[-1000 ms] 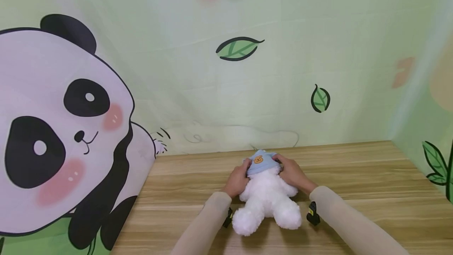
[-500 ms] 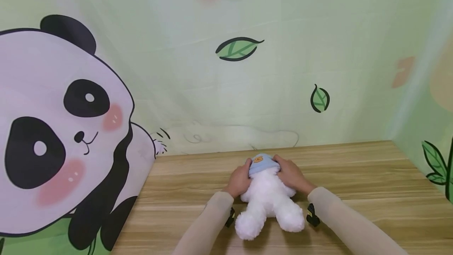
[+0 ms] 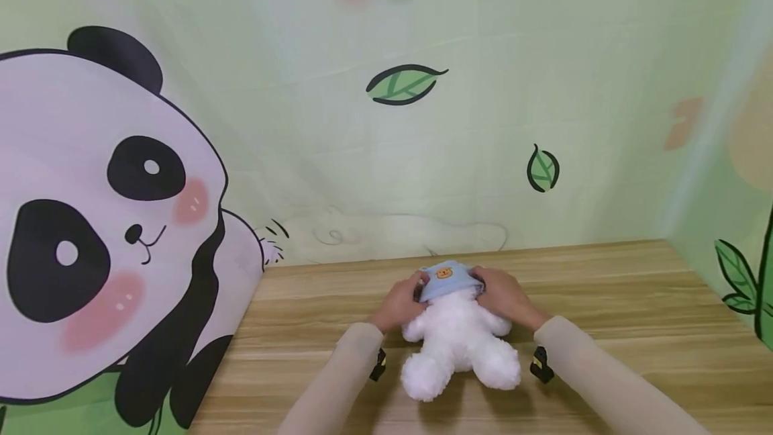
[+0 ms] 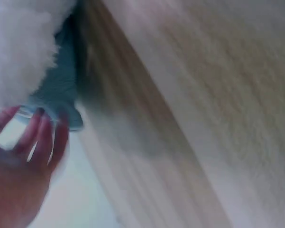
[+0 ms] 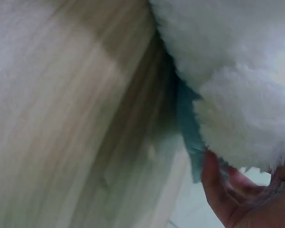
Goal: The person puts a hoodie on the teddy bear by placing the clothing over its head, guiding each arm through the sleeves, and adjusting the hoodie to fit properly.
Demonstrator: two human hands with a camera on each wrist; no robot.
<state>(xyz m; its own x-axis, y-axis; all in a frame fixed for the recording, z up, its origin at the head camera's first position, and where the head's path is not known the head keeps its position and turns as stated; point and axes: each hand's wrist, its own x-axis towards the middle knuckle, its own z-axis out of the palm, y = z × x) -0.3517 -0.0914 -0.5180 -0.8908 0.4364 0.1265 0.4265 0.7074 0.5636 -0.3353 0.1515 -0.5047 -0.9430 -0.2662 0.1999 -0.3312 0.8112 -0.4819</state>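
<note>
A white fluffy plush toy [image 3: 457, 335] lies on the wooden table, its legs toward me and its head end covered by a small light blue garment [image 3: 457, 282]. An orange bear patch [image 3: 444, 273] shows on the cloth. My left hand [image 3: 398, 302] pinches the garment's left side, while my right hand [image 3: 507, 295] grips its right side. Seen from the left wrist, fingertips of the left hand [image 4: 33, 142] are at the edge of the blue cloth [image 4: 59, 90]. The right wrist view has the right hand's fingers [image 5: 214, 180] against the cloth's edge, below white fur.
The wooden table [image 3: 314, 341] ends at its back edge against a pale green fabric wall [image 3: 483, 153] printed with leaves. A large printed panda [image 3: 121, 220] fills the left side. Black wrist straps [image 3: 541, 364] hang under both sleeves.
Half a second ago the hands came closer together and the garment looked narrower and rounded. Now they are farther apart, with the cloth stretched wider and flatter and its bear patch facing me more.
</note>
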